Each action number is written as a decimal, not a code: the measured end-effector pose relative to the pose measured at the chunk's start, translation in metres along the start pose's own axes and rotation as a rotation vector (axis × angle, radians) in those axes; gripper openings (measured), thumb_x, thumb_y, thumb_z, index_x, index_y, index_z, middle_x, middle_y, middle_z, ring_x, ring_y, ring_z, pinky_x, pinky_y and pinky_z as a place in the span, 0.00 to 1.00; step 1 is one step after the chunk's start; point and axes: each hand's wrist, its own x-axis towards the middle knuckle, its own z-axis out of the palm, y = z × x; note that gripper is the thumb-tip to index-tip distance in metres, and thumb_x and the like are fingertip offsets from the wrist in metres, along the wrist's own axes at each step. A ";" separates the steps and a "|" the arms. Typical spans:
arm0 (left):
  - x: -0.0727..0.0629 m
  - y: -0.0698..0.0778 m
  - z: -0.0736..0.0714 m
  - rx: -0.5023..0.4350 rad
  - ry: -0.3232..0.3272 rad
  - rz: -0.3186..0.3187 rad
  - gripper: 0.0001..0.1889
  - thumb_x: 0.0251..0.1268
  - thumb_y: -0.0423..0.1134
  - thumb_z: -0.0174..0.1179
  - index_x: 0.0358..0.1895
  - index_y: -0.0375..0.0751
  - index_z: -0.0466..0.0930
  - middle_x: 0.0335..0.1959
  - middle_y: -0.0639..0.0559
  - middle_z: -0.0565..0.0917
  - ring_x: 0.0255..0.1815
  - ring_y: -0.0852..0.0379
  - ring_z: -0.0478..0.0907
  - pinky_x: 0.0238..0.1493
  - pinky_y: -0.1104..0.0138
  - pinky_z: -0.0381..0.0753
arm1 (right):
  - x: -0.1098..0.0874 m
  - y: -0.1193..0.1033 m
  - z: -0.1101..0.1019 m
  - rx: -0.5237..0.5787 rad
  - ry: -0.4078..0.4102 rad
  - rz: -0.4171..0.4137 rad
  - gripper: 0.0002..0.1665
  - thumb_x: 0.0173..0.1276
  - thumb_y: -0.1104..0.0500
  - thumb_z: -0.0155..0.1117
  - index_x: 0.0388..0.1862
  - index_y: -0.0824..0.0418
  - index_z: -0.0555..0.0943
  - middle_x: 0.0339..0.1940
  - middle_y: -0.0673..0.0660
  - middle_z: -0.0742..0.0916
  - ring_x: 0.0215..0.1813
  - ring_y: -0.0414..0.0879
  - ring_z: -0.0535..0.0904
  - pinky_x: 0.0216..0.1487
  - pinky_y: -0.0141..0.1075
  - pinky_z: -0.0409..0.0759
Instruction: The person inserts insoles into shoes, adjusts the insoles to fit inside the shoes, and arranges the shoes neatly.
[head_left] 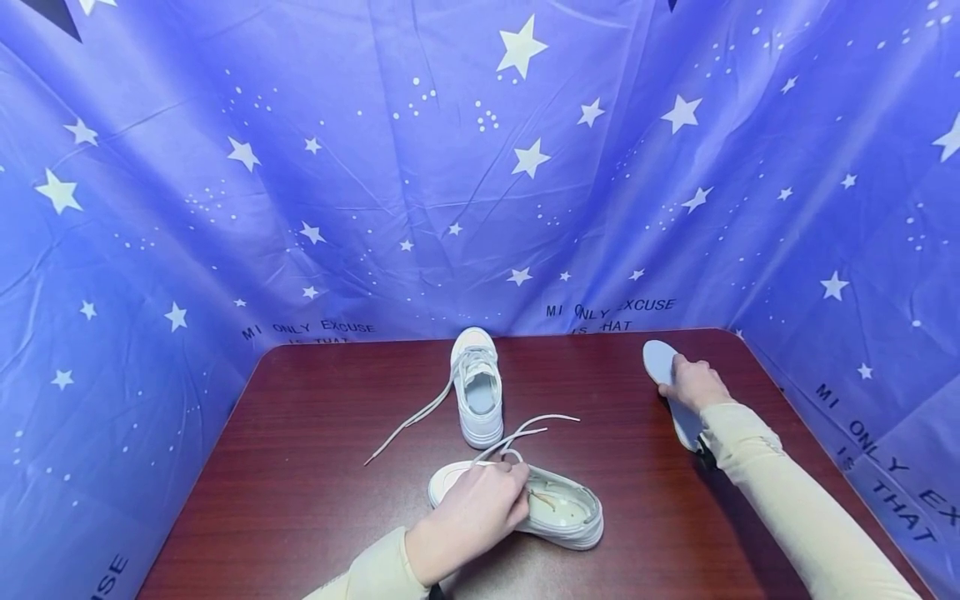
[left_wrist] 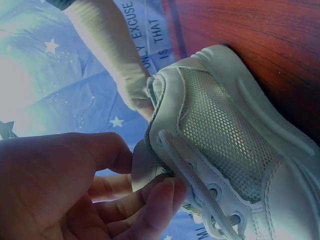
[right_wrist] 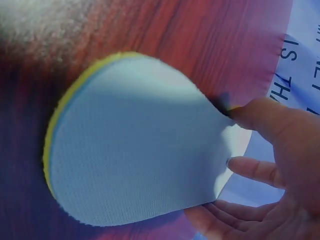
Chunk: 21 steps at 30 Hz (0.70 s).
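Note:
A white mesh sneaker (head_left: 558, 508) lies at the front of the table, toe to the left, its laces loose. My left hand (head_left: 480, 508) is over its lace area. In the left wrist view, the thumb and fingers of that hand pinch the shoe's tongue (left_wrist: 145, 165) beside the lace eyelets. At the right side of the table my right hand (head_left: 696, 383) grips a pale insole (head_left: 660, 363) by its edges. The right wrist view shows the insole's broad end (right_wrist: 125, 140), with a yellow layer along its rim. The shoe's inside is partly visible.
Behind the held shoe stands a second white sneaker (head_left: 480, 421), toe toward the back, with a loose lace (head_left: 408, 422) trailing left. Both rest on a dark red wooden table (head_left: 315, 500). A blue curtain with stars (head_left: 420, 183) encloses the back and sides.

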 end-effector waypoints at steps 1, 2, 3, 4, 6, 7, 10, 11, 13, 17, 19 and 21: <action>0.000 0.000 0.000 0.003 0.000 0.000 0.09 0.56 0.34 0.66 0.27 0.44 0.73 0.20 0.57 0.77 0.24 0.58 0.81 0.21 0.68 0.76 | 0.000 0.000 0.000 -0.008 0.001 -0.009 0.27 0.64 0.55 0.71 0.47 0.74 0.70 0.38 0.82 0.77 0.43 0.79 0.77 0.44 0.66 0.78; 0.000 0.000 0.001 0.005 -0.001 -0.003 0.09 0.56 0.34 0.66 0.27 0.44 0.73 0.20 0.57 0.77 0.24 0.57 0.81 0.21 0.68 0.76 | -0.001 0.001 0.001 -0.015 0.002 -0.015 0.27 0.64 0.55 0.71 0.47 0.73 0.70 0.38 0.82 0.77 0.42 0.78 0.78 0.43 0.65 0.78; 0.000 0.000 0.001 0.007 -0.001 -0.004 0.10 0.57 0.35 0.67 0.27 0.44 0.73 0.20 0.57 0.77 0.23 0.57 0.80 0.21 0.67 0.76 | -0.002 0.000 0.001 -0.023 0.005 -0.022 0.27 0.64 0.54 0.71 0.46 0.73 0.70 0.37 0.81 0.77 0.42 0.77 0.78 0.43 0.65 0.78; 0.000 0.000 0.001 0.012 -0.002 -0.006 0.10 0.58 0.36 0.67 0.27 0.44 0.73 0.20 0.57 0.76 0.23 0.57 0.80 0.21 0.67 0.76 | -0.002 0.000 0.001 -0.031 0.013 -0.031 0.26 0.63 0.54 0.71 0.45 0.72 0.71 0.36 0.80 0.77 0.41 0.77 0.78 0.42 0.65 0.78; 0.001 0.000 0.002 0.017 0.002 -0.008 0.12 0.60 0.38 0.68 0.26 0.45 0.72 0.20 0.57 0.75 0.23 0.57 0.78 0.21 0.67 0.75 | -0.004 0.000 0.001 -0.042 0.021 -0.041 0.26 0.63 0.53 0.71 0.44 0.72 0.71 0.35 0.78 0.76 0.41 0.77 0.78 0.42 0.65 0.78; 0.001 0.000 0.003 0.018 0.005 -0.010 0.13 0.61 0.39 0.68 0.26 0.46 0.72 0.20 0.57 0.75 0.22 0.57 0.78 0.21 0.66 0.74 | -0.005 0.000 0.002 -0.046 0.024 -0.045 0.26 0.62 0.53 0.71 0.44 0.71 0.71 0.34 0.78 0.76 0.41 0.76 0.77 0.41 0.65 0.78; 0.002 0.000 0.003 0.021 0.011 -0.009 0.16 0.62 0.42 0.69 0.25 0.47 0.70 0.18 0.58 0.74 0.20 0.57 0.77 0.20 0.66 0.72 | -0.008 -0.001 0.002 -0.048 0.037 -0.055 0.26 0.61 0.53 0.71 0.43 0.71 0.71 0.33 0.77 0.76 0.40 0.76 0.77 0.40 0.65 0.78; 0.002 0.000 0.003 0.019 0.011 -0.008 0.16 0.63 0.42 0.69 0.25 0.47 0.70 0.18 0.58 0.73 0.20 0.57 0.76 0.20 0.66 0.72 | -0.009 -0.001 0.002 -0.046 0.040 -0.057 0.26 0.61 0.53 0.71 0.43 0.71 0.71 0.33 0.77 0.75 0.39 0.76 0.77 0.40 0.65 0.79; 0.002 0.000 0.003 0.020 0.007 -0.007 0.16 0.63 0.42 0.69 0.25 0.47 0.70 0.17 0.58 0.73 0.20 0.57 0.76 0.20 0.66 0.72 | -0.011 -0.002 0.002 -0.040 0.044 -0.060 0.26 0.61 0.53 0.71 0.43 0.71 0.71 0.33 0.77 0.74 0.38 0.76 0.77 0.39 0.65 0.79; 0.002 0.000 0.003 0.022 -0.007 -0.010 0.16 0.63 0.42 0.69 0.25 0.47 0.70 0.18 0.57 0.73 0.21 0.57 0.78 0.20 0.65 0.73 | -0.015 -0.005 0.002 -0.027 0.042 -0.056 0.28 0.60 0.54 0.71 0.45 0.75 0.71 0.35 0.79 0.72 0.36 0.76 0.78 0.39 0.65 0.80; 0.001 0.000 0.002 0.023 -0.011 -0.011 0.15 0.63 0.42 0.69 0.25 0.46 0.70 0.18 0.57 0.73 0.21 0.56 0.78 0.20 0.65 0.73 | -0.017 -0.006 0.002 -0.025 0.038 -0.059 0.30 0.60 0.54 0.71 0.46 0.76 0.71 0.35 0.79 0.72 0.36 0.76 0.78 0.39 0.66 0.80; 0.001 0.001 0.002 0.024 -0.013 -0.014 0.15 0.64 0.43 0.68 0.26 0.46 0.71 0.19 0.57 0.74 0.21 0.56 0.78 0.20 0.65 0.73 | -0.019 -0.008 0.003 -0.027 0.035 -0.065 0.29 0.60 0.55 0.71 0.46 0.77 0.72 0.35 0.78 0.73 0.37 0.75 0.78 0.39 0.65 0.80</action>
